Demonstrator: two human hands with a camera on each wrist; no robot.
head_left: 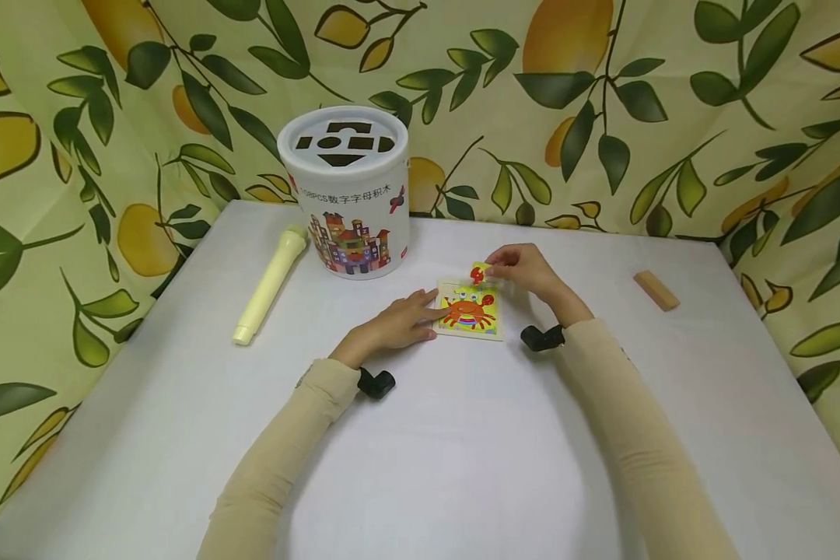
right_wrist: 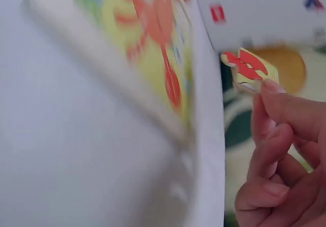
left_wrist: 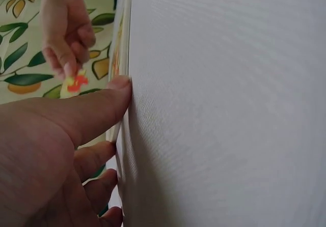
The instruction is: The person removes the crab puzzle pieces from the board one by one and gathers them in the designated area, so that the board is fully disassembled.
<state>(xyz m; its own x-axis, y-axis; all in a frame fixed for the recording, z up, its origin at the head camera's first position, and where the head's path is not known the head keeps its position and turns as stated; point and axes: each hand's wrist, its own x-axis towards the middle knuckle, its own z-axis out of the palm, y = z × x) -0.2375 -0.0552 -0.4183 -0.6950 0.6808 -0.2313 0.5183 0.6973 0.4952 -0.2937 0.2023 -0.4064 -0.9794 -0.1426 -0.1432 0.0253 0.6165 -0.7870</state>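
Note:
A square crab puzzle [head_left: 467, 315] in a pale wooden frame lies flat on the table. My left hand [head_left: 407, 320] rests at its left side, one extended finger reaching over the picture. In the left wrist view, the thumb [left_wrist: 97, 112] touches the frame's edge. My right hand [head_left: 528, 271] pinches a small yellow puzzle piece [head_left: 479, 272] with a red claw on it, just above the puzzle's far edge. In the right wrist view this piece [right_wrist: 249, 66] is tilted between thumb and fingertip, apart from the puzzle [right_wrist: 153, 28].
Behind the puzzle stands a white block bucket [head_left: 353, 202] with shaped holes in its lid. A pale yellow stick-like tube [head_left: 269, 288] lies left of it. A wooden block [head_left: 656, 290] lies on the right. Patterned cloth [head_left: 462, 101] hangs behind the white table [head_left: 462, 435].

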